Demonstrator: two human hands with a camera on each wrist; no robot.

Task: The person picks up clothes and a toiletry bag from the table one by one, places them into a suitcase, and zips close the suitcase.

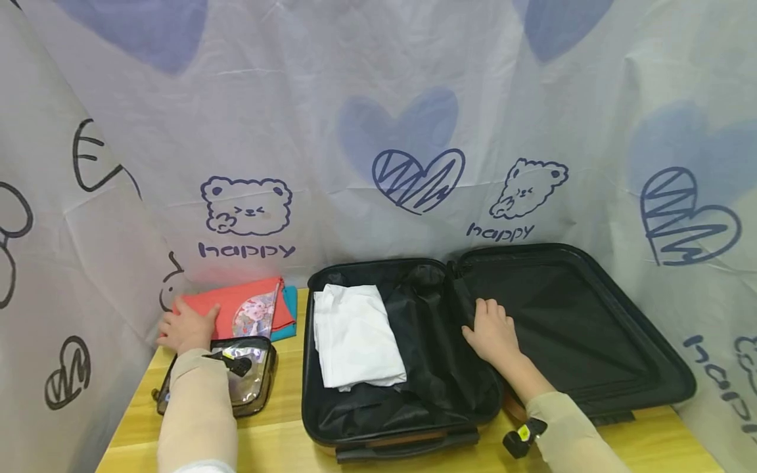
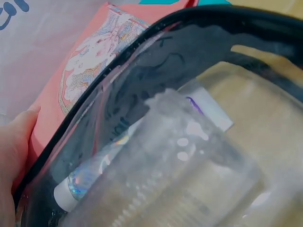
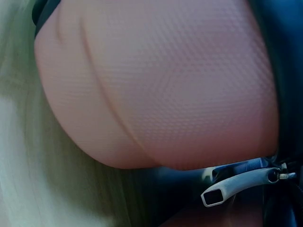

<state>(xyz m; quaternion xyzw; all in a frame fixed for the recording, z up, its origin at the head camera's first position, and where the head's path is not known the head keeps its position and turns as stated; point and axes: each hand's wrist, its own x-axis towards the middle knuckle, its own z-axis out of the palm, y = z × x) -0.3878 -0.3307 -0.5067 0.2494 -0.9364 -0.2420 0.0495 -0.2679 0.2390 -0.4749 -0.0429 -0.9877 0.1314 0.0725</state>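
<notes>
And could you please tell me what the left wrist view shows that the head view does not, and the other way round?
Only the left wrist view lets you make out a tube with a white end inside the clear bag.

Only the head view shows the open suitcase, the folded white cloth lying in it and the right hand.

Both share the clear bag, the left hand, the red cloth, a bit of teal cloth and parts of the curtain and table.

Coral-red cloth (image 1: 229, 303) (multicoloured patch (image 1: 254, 316))
</notes>
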